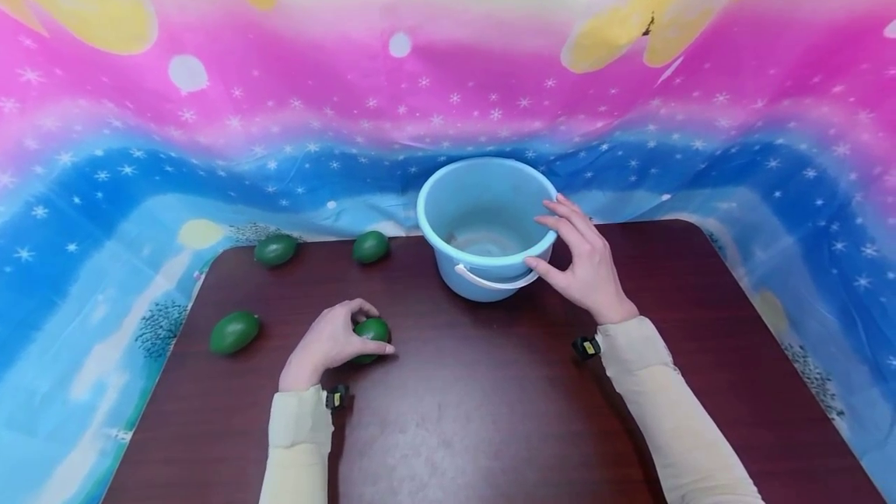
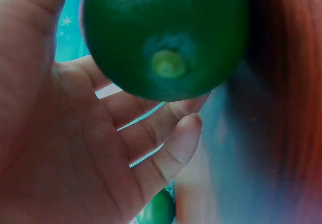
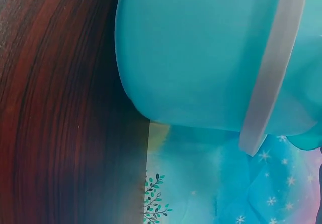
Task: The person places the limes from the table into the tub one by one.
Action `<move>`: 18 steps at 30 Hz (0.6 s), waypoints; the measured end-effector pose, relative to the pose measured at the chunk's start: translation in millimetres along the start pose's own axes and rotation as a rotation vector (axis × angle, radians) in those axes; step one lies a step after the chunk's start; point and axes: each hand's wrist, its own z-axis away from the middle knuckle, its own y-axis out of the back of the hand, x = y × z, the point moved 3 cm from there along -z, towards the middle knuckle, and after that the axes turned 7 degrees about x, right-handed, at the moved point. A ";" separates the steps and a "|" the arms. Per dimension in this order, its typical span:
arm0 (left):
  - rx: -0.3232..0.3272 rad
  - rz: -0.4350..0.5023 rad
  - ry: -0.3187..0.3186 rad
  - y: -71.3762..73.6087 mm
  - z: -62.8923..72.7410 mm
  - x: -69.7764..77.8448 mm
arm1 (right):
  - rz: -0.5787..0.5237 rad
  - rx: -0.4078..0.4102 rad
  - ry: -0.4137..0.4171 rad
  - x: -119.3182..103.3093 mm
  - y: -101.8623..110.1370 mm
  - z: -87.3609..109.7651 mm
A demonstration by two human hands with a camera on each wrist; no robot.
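My left hand (image 1: 334, 342) has its thumb and fingers curled around a smooth green lime (image 1: 371, 330) at the left of the table's middle. In the left wrist view the lime (image 2: 166, 32) shows a pale yellow-green stem end, with the fingers behind it. A light blue bucket (image 1: 483, 282) stands upright at the back of the table. My right hand (image 1: 588, 263) grips its right rim, thumb at the front and fingers over the edge. The bucket's white handle (image 1: 483, 280) hangs down in front. Only the bucket's side (image 3: 201, 58) and handle show in the right wrist view.
Three more limes lie to the left: one lime (image 1: 276, 250) near the back left corner, another lime (image 1: 370, 246) at the back edge, and a third lime (image 1: 234, 333) nearer the left edge. A printed cloth (image 1: 336, 123) hangs close behind the dark wooden table (image 1: 448, 411).
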 end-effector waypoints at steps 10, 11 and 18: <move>-0.030 0.122 0.057 -5.7 -2.9 -10.6 | 0.027 -0.001 0.018 -1.3 -0.9 -0.9; -0.024 0.128 0.060 -5.5 -3.2 -11.3 | 0.025 0.000 0.020 -1.6 -0.9 -0.9; 0.024 0.149 0.065 -1.8 -4.9 -10.2 | 0.025 -0.009 0.035 -1.3 2.2 -0.1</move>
